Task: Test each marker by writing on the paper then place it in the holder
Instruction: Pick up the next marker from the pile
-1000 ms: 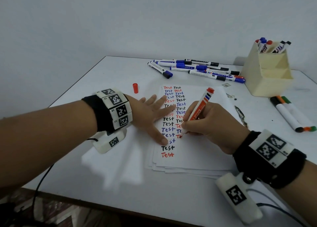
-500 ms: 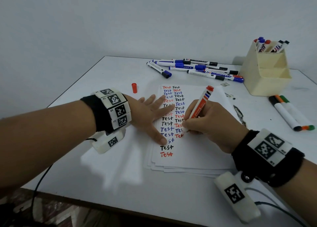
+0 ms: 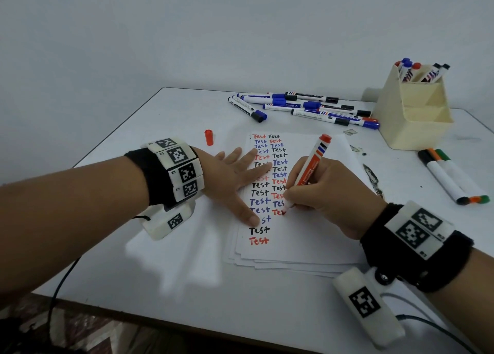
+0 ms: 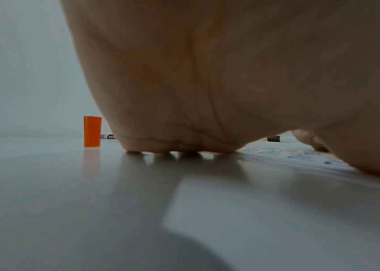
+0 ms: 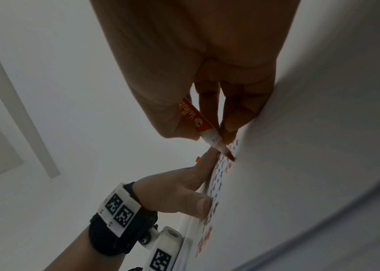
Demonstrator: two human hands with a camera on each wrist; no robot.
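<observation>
My right hand (image 3: pixel 318 193) grips an uncapped orange marker (image 3: pixel 311 164), its tip on the paper (image 3: pixel 315 236) partway through a red word in the second column. The right wrist view shows the marker (image 5: pixel 198 121) pinched between thumb and fingers, nib touching the sheet. My left hand (image 3: pixel 235 177) lies flat with fingers spread, pressing the paper's left side. The marker's orange cap (image 3: pixel 209 137) stands upright on the table beyond the left hand, also seen as the cap (image 4: pixel 92 131) in the left wrist view. A cream holder (image 3: pixel 417 113) at the back right contains several markers.
Several capped blue, black and red markers (image 3: pixel 307 108) lie in a loose pile behind the paper. Three thicker markers (image 3: pixel 451 177) lie side by side to the right of the holder's front. The white table (image 3: pixel 133 260) has its front edge near my forearms.
The right hand has shifted the marker tip slightly while writing the red word. The left hand stays flat on the paper.
</observation>
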